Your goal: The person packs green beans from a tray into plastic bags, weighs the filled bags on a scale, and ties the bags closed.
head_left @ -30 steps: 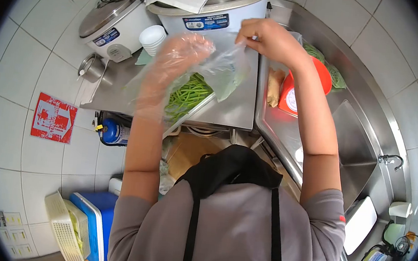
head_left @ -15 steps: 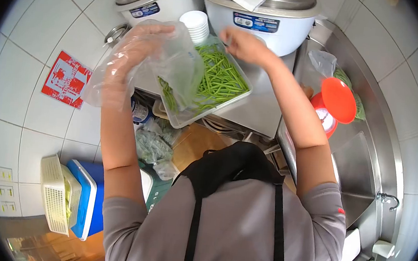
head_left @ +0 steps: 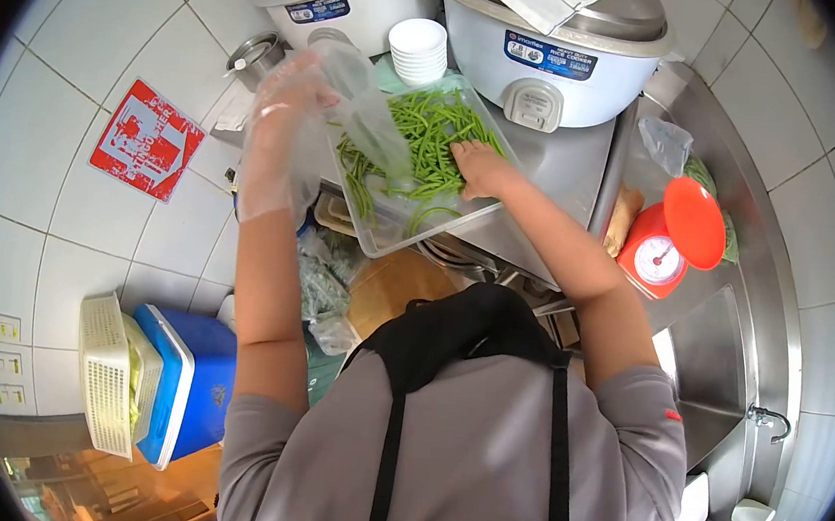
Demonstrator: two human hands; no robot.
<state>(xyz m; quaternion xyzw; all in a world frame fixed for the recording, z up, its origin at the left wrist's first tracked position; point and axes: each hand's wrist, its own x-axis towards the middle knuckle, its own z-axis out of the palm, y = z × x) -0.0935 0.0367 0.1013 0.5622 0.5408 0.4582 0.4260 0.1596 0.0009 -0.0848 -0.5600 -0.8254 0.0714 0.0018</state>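
Cut green beans (head_left: 428,133) lie loose in a clear plastic tray (head_left: 379,245) on the steel counter. My right hand (head_left: 484,172) is down in the tray at the right side of the beans, its fingers curled into them. A thin, clear plastic bag (head_left: 375,126) hangs over the tray's left part. My left hand (head_left: 292,103) is up inside the bag's film, which drapes down over my wrist; its fingers are closed on the plastic and blurred through it.
Behind the tray stand a stack of white bowls (head_left: 418,52) and two rice cookers (head_left: 546,77). A red kitchen scale (head_left: 657,258) is by the steel sink (head_left: 706,339) at right. A metal pot (head_left: 256,59) is at left. Below are a blue cooler (head_left: 200,380) and a white basket (head_left: 105,371).
My right hand has come down from above the tray's far side onto the beans. My left hand with the bag has shifted slightly, and the camera view has moved a little.
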